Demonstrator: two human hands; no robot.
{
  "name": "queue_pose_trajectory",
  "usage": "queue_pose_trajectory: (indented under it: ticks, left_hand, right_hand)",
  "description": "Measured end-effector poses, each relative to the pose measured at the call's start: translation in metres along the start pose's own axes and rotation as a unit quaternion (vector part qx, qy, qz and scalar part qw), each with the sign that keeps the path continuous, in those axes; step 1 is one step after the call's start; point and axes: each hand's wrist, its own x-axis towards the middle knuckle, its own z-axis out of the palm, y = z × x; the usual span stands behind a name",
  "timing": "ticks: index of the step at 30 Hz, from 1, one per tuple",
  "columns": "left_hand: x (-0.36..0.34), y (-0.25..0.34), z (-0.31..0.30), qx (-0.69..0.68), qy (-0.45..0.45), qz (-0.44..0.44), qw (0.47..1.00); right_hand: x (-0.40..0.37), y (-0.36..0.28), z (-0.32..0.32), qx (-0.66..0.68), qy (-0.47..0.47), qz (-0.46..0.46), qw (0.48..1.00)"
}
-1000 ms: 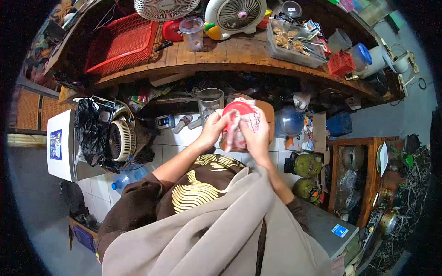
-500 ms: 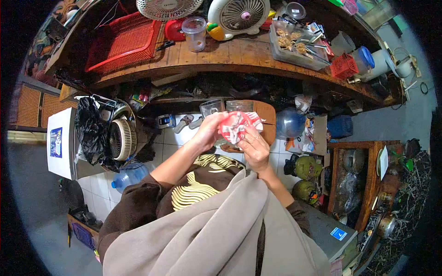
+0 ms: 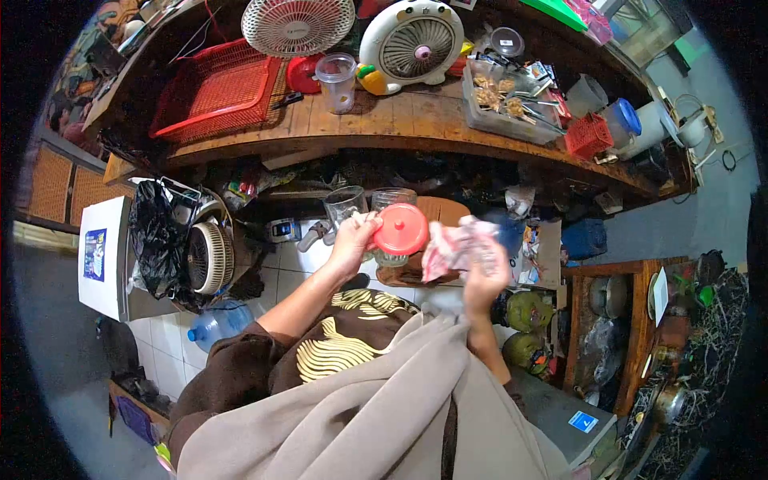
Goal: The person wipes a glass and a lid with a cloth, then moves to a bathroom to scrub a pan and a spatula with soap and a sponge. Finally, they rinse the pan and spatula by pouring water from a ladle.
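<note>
My left hand (image 3: 353,242) grips the edge of a round red lid (image 3: 402,230) with a small knob in its middle. To the right, my right hand (image 3: 486,280) has its fingers closed on a red and white cloth (image 3: 460,250), blurred by motion and apart from the lid. Just beyond my left hand is a clear glass jar (image 3: 346,205). A second glass jar (image 3: 394,198) shows partly behind the lid. Both are near a brown wooden stool (image 3: 442,210).
A wooden table (image 3: 384,126) spans the far side, bearing a red basket (image 3: 216,92), a white fan (image 3: 412,48) and a plastic box (image 3: 508,108). A water bottle (image 3: 224,324) lies at left. Green gas cylinders (image 3: 528,310) and a wooden shelf (image 3: 640,320) stand at right.
My right hand has moved right with the cloth, off the lid. The lid's red top now shows uncovered in my left hand, which has shifted slightly down. The head view has tilted a little.
</note>
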Motion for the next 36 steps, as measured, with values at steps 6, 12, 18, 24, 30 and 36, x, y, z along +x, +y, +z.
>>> queue_pose_trajectory:
  ticks: [6, 12, 18, 24, 30, 36]
  left_hand:
    - [-0.010, 0.008, 0.017, 0.073, -0.024, 0.027, 0.997]
    - [-0.001, -0.008, 0.011, -0.020, 0.056, 0.076, 0.995]
    - [0.002, -0.011, 0.001, 0.063, 0.089, 0.092, 0.990]
    - [-0.008, -0.002, 0.011, -0.079, 0.099, 0.061, 0.990]
    - [-0.007, 0.000, -0.006, 0.020, 0.087, 0.030, 0.996]
    - [-0.019, 0.004, 0.001, 0.121, -0.009, 0.081, 0.989]
  right_hand:
    - [0.004, -0.012, 0.033, -0.216, -0.297, -0.149, 0.918]
    - [-0.010, -0.012, 0.032, -0.234, -0.230, -0.053, 0.943]
    - [-0.005, -0.022, 0.039, -0.245, -0.188, -0.246, 0.919]
    - [-0.022, -0.008, 0.056, -0.357, -0.281, -0.326, 0.829]
    - [-0.001, 0.015, 0.015, -0.188, -0.235, -0.119, 0.946]
    - [0.005, -0.013, 0.032, -0.194, -0.414, -0.202, 0.866]
